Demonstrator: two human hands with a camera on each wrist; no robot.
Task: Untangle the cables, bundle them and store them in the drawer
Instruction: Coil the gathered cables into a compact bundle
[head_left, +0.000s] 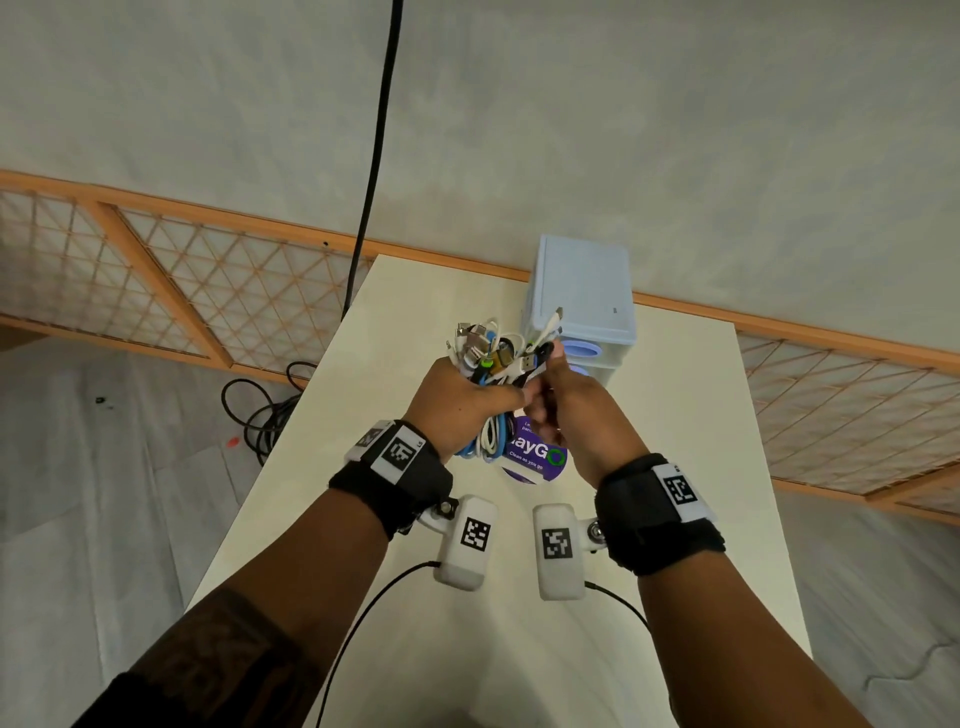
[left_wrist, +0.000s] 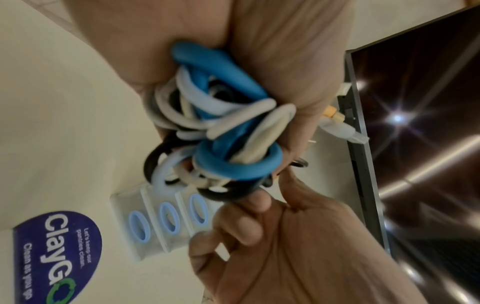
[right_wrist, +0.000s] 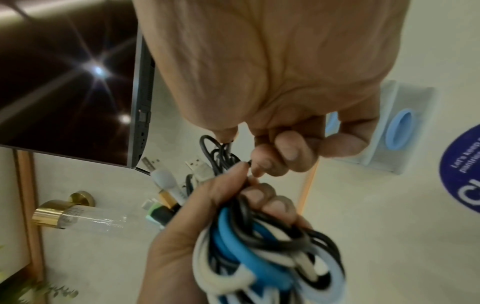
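My left hand (head_left: 457, 400) grips a thick bundle of cables (head_left: 491, 353) above the table, blue, white and black loops hanging below the fist (left_wrist: 221, 115) and plugs sticking out above (right_wrist: 166, 185). My right hand (head_left: 558, 402) is pressed against the bundle from the right, its fingertips (right_wrist: 275, 162) pinching a thin black cable (right_wrist: 221, 152) at the bundle's top. The light blue drawer unit (head_left: 582, 296) stands just behind the hands, its three drawers with oval blue handles (left_wrist: 168, 221) appearing closed.
The white table (head_left: 649, 441) carries a round purple sticker (head_left: 537, 457) under the hands. A black cord (head_left: 374, 156) hangs at the table's far left corner, and cables lie coiled on the floor (head_left: 265, 410). A dark screen (right_wrist: 64, 82) and a brass fitting (right_wrist: 57, 209) show on the wall.
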